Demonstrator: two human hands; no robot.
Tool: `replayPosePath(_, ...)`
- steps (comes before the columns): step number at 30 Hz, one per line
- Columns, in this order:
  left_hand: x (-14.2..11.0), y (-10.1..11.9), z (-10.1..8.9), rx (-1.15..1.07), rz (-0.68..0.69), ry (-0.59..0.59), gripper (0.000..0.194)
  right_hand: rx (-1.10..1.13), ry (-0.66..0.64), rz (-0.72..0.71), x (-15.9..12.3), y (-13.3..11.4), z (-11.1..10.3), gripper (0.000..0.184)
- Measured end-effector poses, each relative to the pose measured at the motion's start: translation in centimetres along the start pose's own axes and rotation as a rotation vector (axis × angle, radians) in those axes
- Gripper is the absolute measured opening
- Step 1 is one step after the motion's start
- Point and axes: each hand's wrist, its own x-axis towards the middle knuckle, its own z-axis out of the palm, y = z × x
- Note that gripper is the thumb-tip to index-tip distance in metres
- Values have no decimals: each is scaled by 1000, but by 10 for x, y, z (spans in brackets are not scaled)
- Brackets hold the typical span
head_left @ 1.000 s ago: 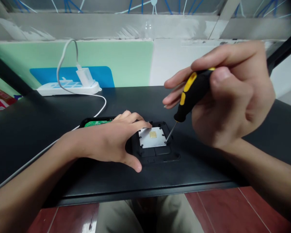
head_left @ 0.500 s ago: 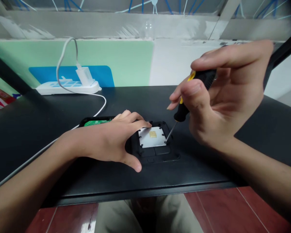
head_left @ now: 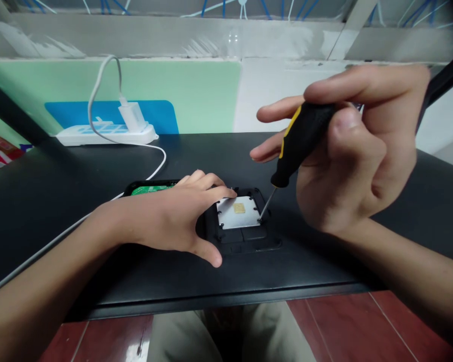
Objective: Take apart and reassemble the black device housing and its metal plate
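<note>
My right hand [head_left: 362, 146] is closed round the handle of a black and yellow screwdriver [head_left: 301, 141]. The screwdriver leans, its tip on a screw at the near right corner of a silver metal plate [head_left: 232, 218]. A small yellowish square pad [head_left: 239, 208] lies on that plate, which sits inside a black plastic housing [head_left: 254, 234]. Across the housing's left side spreads my left hand [head_left: 173, 216], fingers apart, a fingertip touching the plate's far edge. Partly hidden behind it is a black case part holding a green circuit board [head_left: 149, 190].
A white power strip [head_left: 105, 134] stands at the back left of the black table [head_left: 196, 153], with a white charger [head_left: 132, 116] plugged in. Its white cable [head_left: 156, 149] runs forward, passing behind my left arm. A red package [head_left: 0, 153] is at the far left.
My right thumb and fingers have shifted round the screwdriver handle, showing more of it. The tip stays at the same corner screw. My left hand has hardly moved.
</note>
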Motion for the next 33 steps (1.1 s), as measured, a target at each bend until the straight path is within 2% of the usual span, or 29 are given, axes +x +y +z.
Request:
replayPosePath(4, 0, 0, 0, 14, 9, -4, 79, 35, -4, -163, 5, 11, -1, 24)
replayPosePath(7, 0, 0, 0, 14, 15, -7, 78, -69, -8, -275, 11, 15, -5, 32)
replayPosePath(13, 0, -1, 1, -4, 19, 12, 77, -236, 18, -135, 10, 2, -10, 24)
replayPosePath(16, 1, 0, 1, -3, 6, 8, 78, -179, 35, -156, 8, 4, -6, 24)
replayPosePath(20, 1, 1, 0, 16, 0, -6, 80, -40, 22, -46, 4, 8, -3, 26)
replayPosePath(23, 1, 1, 0, 22, 2, -2, 79, -57, -23, -1, 2, 4, -5, 27)
replayPosePath(29, 1, 2, -1, 22, -9, -14, 80, -232, -87, -21, 4, -10, -10, 19)
replayPosePath(31, 0, 2, -1, 27, -6, -18, 80, -158, -60, -208, 6, -9, -9, 26)
replayPosePath(32, 0, 2, -1, 25, -4, -15, 80, -161, -83, -179, 7, -8, -10, 31)
replayPosePath(33, 0, 2, -1, 20, -3, -11, 81, -189, -121, -88, 8, -7, -10, 34)
